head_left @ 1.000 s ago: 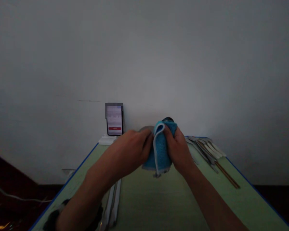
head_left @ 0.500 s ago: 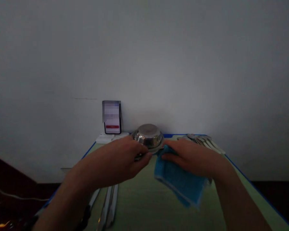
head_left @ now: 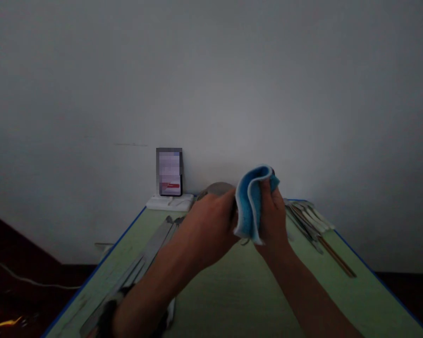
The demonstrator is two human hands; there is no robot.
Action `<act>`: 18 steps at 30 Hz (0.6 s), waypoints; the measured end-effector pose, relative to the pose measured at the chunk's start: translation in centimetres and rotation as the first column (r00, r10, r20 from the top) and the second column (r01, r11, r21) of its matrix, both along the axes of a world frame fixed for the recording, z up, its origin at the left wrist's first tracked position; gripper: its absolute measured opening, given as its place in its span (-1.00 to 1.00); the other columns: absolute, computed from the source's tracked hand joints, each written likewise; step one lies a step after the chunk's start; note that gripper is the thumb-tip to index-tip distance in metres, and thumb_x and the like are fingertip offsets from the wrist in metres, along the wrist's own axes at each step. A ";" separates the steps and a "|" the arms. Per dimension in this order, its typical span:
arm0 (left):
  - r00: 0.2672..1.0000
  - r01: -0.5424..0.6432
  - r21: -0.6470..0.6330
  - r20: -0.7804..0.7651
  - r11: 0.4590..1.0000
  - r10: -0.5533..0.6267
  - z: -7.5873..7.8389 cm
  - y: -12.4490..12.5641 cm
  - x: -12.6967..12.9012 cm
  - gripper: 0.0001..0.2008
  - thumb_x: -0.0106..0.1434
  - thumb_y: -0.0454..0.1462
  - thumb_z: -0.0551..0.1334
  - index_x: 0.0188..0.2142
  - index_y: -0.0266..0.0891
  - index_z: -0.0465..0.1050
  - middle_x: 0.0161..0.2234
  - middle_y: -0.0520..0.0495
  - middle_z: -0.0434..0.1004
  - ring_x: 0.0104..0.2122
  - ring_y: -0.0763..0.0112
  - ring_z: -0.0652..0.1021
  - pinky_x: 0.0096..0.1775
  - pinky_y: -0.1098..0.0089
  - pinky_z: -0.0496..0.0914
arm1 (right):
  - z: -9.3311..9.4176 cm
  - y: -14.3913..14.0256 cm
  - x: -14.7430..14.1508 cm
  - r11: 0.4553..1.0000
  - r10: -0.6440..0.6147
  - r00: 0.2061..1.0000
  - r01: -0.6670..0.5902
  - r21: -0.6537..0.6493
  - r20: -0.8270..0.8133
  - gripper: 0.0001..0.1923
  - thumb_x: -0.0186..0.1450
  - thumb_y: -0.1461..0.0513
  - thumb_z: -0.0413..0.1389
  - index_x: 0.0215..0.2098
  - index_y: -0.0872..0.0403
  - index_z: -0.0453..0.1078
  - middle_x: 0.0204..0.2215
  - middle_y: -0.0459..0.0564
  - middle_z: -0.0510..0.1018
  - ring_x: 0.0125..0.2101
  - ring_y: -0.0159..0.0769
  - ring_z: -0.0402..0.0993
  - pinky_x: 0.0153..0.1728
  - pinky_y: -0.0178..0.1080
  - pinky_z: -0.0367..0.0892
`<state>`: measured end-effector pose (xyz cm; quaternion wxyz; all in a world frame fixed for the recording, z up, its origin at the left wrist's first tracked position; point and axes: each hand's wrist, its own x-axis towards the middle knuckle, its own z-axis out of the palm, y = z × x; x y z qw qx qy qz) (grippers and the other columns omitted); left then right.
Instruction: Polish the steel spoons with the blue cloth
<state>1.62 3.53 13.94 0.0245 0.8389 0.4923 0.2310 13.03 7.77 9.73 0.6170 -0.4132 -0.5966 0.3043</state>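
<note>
Open worktop [head_left: 229, 303] btwn. forearms [head_left: 303, 286], front ctr.; R fingers [head_left: 266, 195] w/ cloth [head_left: 245, 218] block mid-rear, flatware [head_left: 154, 238] lines L, utensils [head_left: 305, 229] R, phone [head_left: 171, 172] rear L.

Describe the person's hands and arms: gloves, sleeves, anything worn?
The left hand and right hand wear no gloves. The right forearm is bare to the picture's edge. Around the left forearm shows a dark band with a pale patch, perhaps a cuff; too dim to tell. No watch or markings show.
</note>
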 end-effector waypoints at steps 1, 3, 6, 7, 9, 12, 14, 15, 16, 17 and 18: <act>1.000 -0.007 -0.008 -0.011 1.000 0.007 -0.1 0.1 0.1 -0.87 0.16 -0.31 0.02 -0.40 -0.27 0.31 -0.48 -0.03 0.46 -0.53 0.41 0.44 -0.46 0.43 0.26 | -0.2 0.0 -0.3 0.999 -0.001 0.998 -0.002 -0.045 -0.055 -0.56 0.27 -0.03 -0.30 -0.17 0.06 0.23 -0.44 -0.03 0.42 -0.45 -0.33 0.35 -0.51 -0.30 0.24; 1.000 -0.007 -0.030 -0.014 1.000 0.007 -0.1 0.2 0.0 -0.87 0.16 -0.31 0.02 -0.39 -0.27 0.32 -0.49 -0.03 0.46 -0.55 0.43 0.44 -0.48 0.44 0.25 | -0.3 0.1 -0.3 0.992 0.003 0.987 -0.023 -0.124 -0.160 -0.57 0.25 -0.04 -0.22 -0.17 0.05 0.25 -0.46 -0.05 0.43 -0.44 -0.33 0.36 -0.49 -0.30 0.25; 1.000 -0.001 -0.034 0.012 0.999 0.002 0.5 0.3 -0.7 -0.78 0.24 -0.31 -0.07 -0.36 -0.28 0.32 -0.51 0.00 0.44 -0.58 0.49 0.41 -0.49 0.47 0.23 | 0.3 0.3 0.9 0.977 0.150 0.983 -0.164 -0.136 -0.108 -0.64 0.23 -0.03 -0.13 -0.25 0.03 0.28 -0.54 -0.12 0.39 -0.46 -0.35 0.35 -0.49 -0.32 0.25; 1.000 -0.001 -0.035 0.019 0.999 0.002 0.7 0.2 -0.9 -0.74 0.27 -0.28 -0.10 -0.36 -0.27 0.32 -0.52 0.01 0.43 -0.59 0.51 0.40 -0.50 0.48 0.22 | 0.6 0.4 1.5 0.967 0.211 0.976 -0.216 -0.134 -0.050 -0.67 0.22 -0.02 -0.10 -0.29 0.03 0.29 -0.55 -0.14 0.38 -0.47 -0.37 0.34 -0.49 -0.33 0.24; 1.000 0.002 -0.050 0.023 0.999 -0.001 1.3 0.1 -1.6 -0.67 0.30 -0.23 -0.14 -0.41 -0.26 0.32 -0.55 0.04 0.40 -0.60 0.54 0.37 -0.52 0.49 0.19 | 1.1 0.6 2.7 0.940 0.325 0.940 -0.310 -0.139 0.100 -0.71 0.23 0.01 -0.07 -0.38 0.04 0.29 -0.55 -0.16 0.37 -0.51 -0.41 0.31 -0.48 -0.35 0.23; 1.000 0.016 -0.104 -0.017 0.994 -0.017 1.8 -0.2 -2.7 -0.63 0.31 -0.19 -0.15 -0.46 -0.26 0.32 -0.57 0.06 0.36 -0.59 0.55 0.34 -0.51 0.49 0.18 | 1.9 0.6 4.3 0.906 0.423 0.831 -0.397 -0.148 0.360 -0.72 0.25 0.05 -0.09 -0.36 0.05 0.32 -0.53 -0.15 0.39 -0.52 -0.42 0.30 -0.46 -0.34 0.23; 0.997 0.011 -0.128 -0.068 0.992 -0.020 1.8 -0.3 -3.4 -0.62 0.30 -0.17 -0.14 -0.45 -0.25 0.34 -0.57 0.05 0.36 -0.56 0.53 0.35 -0.48 0.48 0.19 | 2.3 0.6 5.0 0.897 0.431 0.748 -0.414 -0.153 0.504 -0.72 0.26 0.07 -0.11 -0.32 0.05 0.34 -0.51 -0.13 0.41 -0.51 -0.40 0.32 -0.43 -0.32 0.23; 0.995 0.004 -0.130 -0.097 0.992 -0.016 1.7 -0.3 -3.7 -0.62 0.30 -0.16 -0.13 -0.44 -0.24 0.36 -0.55 0.04 0.37 -0.54 0.52 0.36 -0.46 0.48 0.20 | 2.5 0.6 5.2 0.895 0.428 0.706 -0.416 -0.159 0.565 -0.72 0.27 0.07 -0.11 -0.32 0.04 0.34 -0.49 -0.12 0.43 -0.49 -0.38 0.33 -0.42 -0.31 0.23; 0.992 -0.002 -0.131 -0.124 0.991 -0.015 1.6 -0.4 -4.0 -0.62 0.30 -0.14 -0.13 -0.42 -0.22 0.37 -0.54 0.04 0.37 -0.53 0.50 0.37 -0.44 0.47 0.20 | 2.6 0.5 5.4 0.894 0.424 0.662 -0.415 -0.168 0.618 -0.72 0.27 0.08 -0.11 -0.32 0.04 0.34 -0.48 -0.11 0.44 -0.48 -0.37 0.34 -0.41 -0.30 0.23; 0.988 -0.005 -0.136 -0.151 0.991 -0.016 1.5 -0.4 -4.1 -0.62 0.29 -0.13 -0.12 -0.41 -0.21 0.38 -0.53 0.04 0.38 -0.52 0.49 0.38 -0.43 0.46 0.20 | 2.7 0.4 5.5 0.893 0.420 0.615 -0.412 -0.182 0.667 -0.73 0.27 0.08 -0.11 -0.32 0.03 0.34 -0.46 -0.10 0.45 -0.46 -0.35 0.35 -0.39 -0.29 0.22; 0.984 -0.005 -0.148 -0.178 0.989 -0.021 1.4 -0.5 -4.1 -0.63 0.29 -0.12 -0.12 -0.41 -0.20 0.38 -0.53 0.04 0.39 -0.52 0.48 0.38 -0.44 0.46 0.20 | 2.9 0.3 5.5 0.894 0.414 0.569 -0.402 -0.199 0.711 -0.75 0.27 0.09 -0.11 -0.31 0.03 0.34 -0.44 -0.09 0.47 -0.44 -0.34 0.36 -0.38 -0.28 0.22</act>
